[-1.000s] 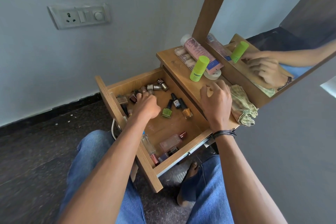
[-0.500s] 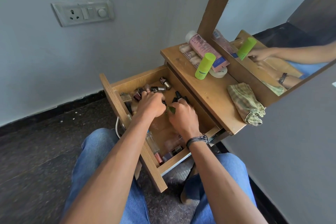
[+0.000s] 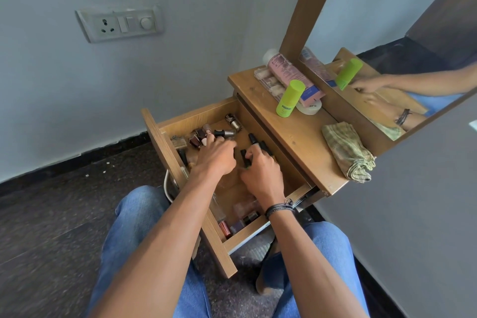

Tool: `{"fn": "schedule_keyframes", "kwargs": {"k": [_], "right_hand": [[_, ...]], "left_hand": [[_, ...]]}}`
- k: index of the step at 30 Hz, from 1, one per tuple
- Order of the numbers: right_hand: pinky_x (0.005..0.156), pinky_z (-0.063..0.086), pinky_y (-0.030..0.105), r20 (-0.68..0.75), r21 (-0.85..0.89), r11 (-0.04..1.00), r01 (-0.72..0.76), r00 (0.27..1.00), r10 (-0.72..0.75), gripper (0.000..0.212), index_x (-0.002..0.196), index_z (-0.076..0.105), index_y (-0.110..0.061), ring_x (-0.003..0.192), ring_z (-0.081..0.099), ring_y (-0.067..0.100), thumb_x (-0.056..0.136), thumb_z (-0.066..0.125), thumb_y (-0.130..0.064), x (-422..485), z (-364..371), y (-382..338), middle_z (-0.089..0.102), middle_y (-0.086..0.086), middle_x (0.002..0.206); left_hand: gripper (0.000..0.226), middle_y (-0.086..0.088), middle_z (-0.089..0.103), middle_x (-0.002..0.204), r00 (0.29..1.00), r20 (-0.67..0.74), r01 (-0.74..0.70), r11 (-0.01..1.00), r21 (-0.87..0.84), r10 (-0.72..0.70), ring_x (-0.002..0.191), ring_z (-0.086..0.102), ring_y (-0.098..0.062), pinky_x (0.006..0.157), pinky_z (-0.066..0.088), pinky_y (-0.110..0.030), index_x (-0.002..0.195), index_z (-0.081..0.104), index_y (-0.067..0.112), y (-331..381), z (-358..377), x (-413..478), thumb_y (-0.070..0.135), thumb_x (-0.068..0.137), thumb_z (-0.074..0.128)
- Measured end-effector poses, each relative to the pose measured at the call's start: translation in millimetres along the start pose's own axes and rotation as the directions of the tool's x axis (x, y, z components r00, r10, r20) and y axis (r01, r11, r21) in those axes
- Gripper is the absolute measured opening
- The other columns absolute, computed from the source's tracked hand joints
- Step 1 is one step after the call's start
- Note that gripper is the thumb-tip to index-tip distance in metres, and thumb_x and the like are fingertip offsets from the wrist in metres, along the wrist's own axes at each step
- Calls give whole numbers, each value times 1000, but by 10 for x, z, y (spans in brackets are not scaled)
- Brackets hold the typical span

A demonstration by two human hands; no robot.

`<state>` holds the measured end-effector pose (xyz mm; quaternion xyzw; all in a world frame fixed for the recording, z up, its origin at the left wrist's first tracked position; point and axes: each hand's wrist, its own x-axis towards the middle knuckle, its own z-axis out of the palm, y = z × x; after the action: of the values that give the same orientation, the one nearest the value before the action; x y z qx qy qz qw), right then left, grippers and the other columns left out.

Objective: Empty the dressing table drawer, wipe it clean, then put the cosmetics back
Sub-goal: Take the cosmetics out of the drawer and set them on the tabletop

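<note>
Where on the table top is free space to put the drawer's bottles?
Bare wood lies between the green bottle and the folded cloth, reaching the front edge of the table top. The far end, around the pink tube, is crowded.

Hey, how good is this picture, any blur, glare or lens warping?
Head view: wide-angle lens makes the mirror frame lean and stretches the forearms; soft even daylight, no glare; left hand, right hand and the bottles near them look slightly motion-blurred; green bottle on the tabletop looks sharp.

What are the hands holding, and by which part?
The right hand curls round black-capped bottles by their bodies; the caps poke out. For the left hand, a grip cannot be told.
</note>
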<state>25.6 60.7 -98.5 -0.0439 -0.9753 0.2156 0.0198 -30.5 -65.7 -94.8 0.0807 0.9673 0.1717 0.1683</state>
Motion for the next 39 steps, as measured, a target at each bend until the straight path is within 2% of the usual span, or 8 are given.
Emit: {"fn": "schedule_keyframes", "kwargs": {"k": [4,9,13,16,21,24,31,39], "right_hand": [[70,43,32,-110,151,989,0,994,17,34,114,53,-21,96,66,25,86,72,-23,-56,-109,-3,68,-1,113],[76,56,30,-242,367,927,75,970,18,43,111,53,-26,87,67,9,81,84,-25,-38,-443,-49,68,-9,101],[72,58,21,-435,441,886,146,898,68,45,112,55,-20,86,68,6,80,87,-22,72,-751,-39,69,-6,101],[77,60,31,-521,446,886,127,842,142,44,108,53,-26,85,68,7,79,87,-20,202,-878,63,66,-13,96],[85,55,51,-493,415,909,18,844,209,45,108,51,-30,90,67,15,79,85,-25,372,-883,246,63,-19,95],[87,54,51,-491,415,910,10,844,215,47,111,51,-26,94,65,15,79,85,-25,425,-853,288,64,-13,103],[89,53,40,-446,428,903,-32,862,242,55,118,48,-21,95,58,10,78,87,-21,417,-803,358,57,-10,111],[90,51,41,-397,464,880,-96,866,304,63,123,47,-17,98,60,11,76,90,-22,478,-833,351,57,-10,109]], "left_hand": [[29,-10,55,137,999,-39,6,999,36,-4,143,27,-34,97,46,-47,122,66,14,-11,21,15,5,95,58],[24,-11,51,137,999,-10,35,999,29,-35,143,31,-33,104,46,-51,114,68,16,18,-9,-18,3,94,64],[17,-11,57,127,999,21,43,998,49,-44,140,35,-35,92,52,-52,98,67,17,-8,21,6,4,87,70],[20,-17,56,133,999,9,40,998,49,-41,128,45,-35,85,53,-49,96,68,14,-12,33,10,-3,85,65],[20,-16,57,134,999,-22,36,999,38,-35,145,30,-36,95,49,-48,101,64,9,35,10,-41,-6,88,63],[24,-20,54,140,999,-29,45,999,1,-45,145,35,-38,96,50,-48,109,63,6,65,-35,-88,-6,89,60],[28,-20,49,146,994,-84,52,991,-125,-63,121,57,-35,81,48,-41,120,62,14,116,-144,-159,4,94,59],[17,-6,64,114,978,-182,9,898,-440,-99,80,57,-20,71,44,-30,105,66,21,88,-195,-85,17,89,71]]}}
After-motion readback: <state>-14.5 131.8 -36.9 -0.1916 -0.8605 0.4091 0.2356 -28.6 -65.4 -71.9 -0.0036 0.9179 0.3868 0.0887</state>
